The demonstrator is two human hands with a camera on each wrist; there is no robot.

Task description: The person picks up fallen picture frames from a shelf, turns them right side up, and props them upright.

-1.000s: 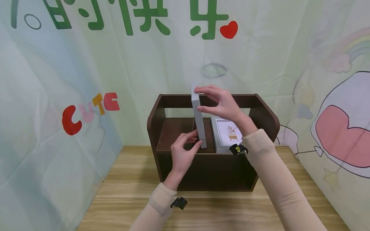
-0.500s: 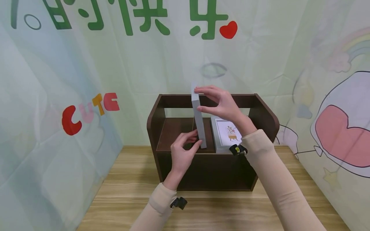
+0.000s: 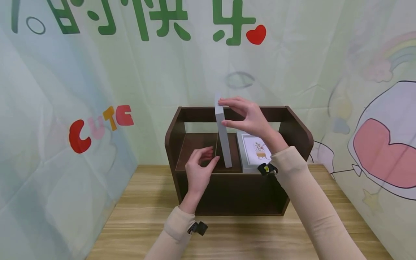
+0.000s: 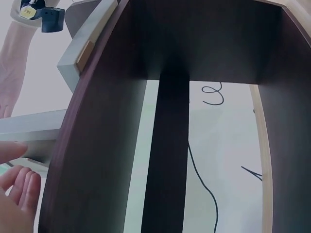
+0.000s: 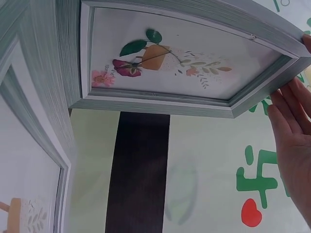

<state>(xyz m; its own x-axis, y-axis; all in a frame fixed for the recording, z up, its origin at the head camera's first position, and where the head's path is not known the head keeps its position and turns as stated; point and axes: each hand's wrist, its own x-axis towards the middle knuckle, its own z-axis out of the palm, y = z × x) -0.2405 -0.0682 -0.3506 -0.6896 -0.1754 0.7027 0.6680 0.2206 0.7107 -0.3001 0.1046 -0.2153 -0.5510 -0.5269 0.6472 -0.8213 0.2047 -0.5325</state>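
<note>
A grey picture frame (image 3: 224,141) stands on edge, leaning slightly, on top of a dark brown shelf unit (image 3: 232,195). My right hand (image 3: 248,115) holds its upper part, thumb on the near side and fingers at the top. Pressed flowers and a printed pot show behind its pane in the right wrist view (image 5: 160,58). My left hand (image 3: 199,173) hovers just left of the frame's lower end, apart from it, fingers loosely bent with nothing between them. A second grey picture frame (image 3: 256,153) with a plant print lies face up on the shelf's right side, partly hidden by my right arm.
The shelf unit has raised sides (image 3: 297,131) and a back rail (image 3: 199,114). It stands on a wood-grain table (image 3: 143,216). Printed cloth (image 3: 156,79) hangs behind and at both sides. Small black cameras sit on both wrists.
My left hand has let go of the upright picture frame's lower end and moved a little left. The right hand and both frames stay where they were.
</note>
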